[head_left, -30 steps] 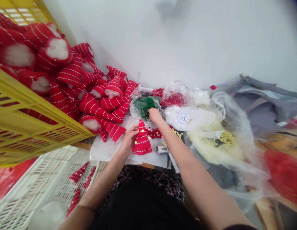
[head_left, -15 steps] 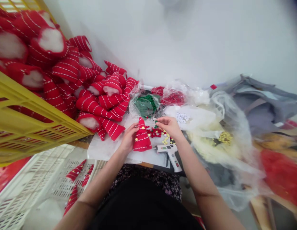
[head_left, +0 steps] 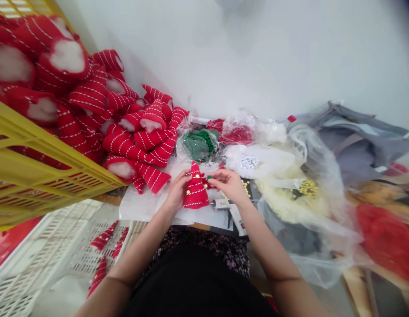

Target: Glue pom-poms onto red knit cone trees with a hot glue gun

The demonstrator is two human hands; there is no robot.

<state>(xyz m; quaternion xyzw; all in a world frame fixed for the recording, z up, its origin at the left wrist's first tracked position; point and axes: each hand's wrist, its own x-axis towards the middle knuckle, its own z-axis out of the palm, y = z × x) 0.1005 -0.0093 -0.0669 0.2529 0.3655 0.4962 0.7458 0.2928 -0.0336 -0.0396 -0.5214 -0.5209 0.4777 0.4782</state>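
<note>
My left hand (head_left: 178, 189) grips the left side of a red cone-shaped felt tree (head_left: 195, 193) with white stitched lines and several yellow pompoms on it. My right hand (head_left: 228, 182) pinches a small green pompom (head_left: 209, 178) just off the tree's right side. Beneath my right hand and wrist lies a white glue gun (head_left: 236, 215), partly covered, its nozzle pointing left toward the tree's base. Loose red and yellow pompoms lie around my right hand, partly hidden by it.
A yellow crate (head_left: 42, 171) heaped with red striped cones (head_left: 125, 143) stands at left. Below it, a white basket (head_left: 80, 253) holds several decorated cones. Bags of green pompoms (head_left: 199, 145) and red pompoms (head_left: 239, 133) lie behind my hands; clear plastic bags (head_left: 336, 211) spread at right.
My right hand has moved left and slightly down with the green pompom, closer to the tree, and now covers part of the glue gun. My left hand keeps its hold.
</note>
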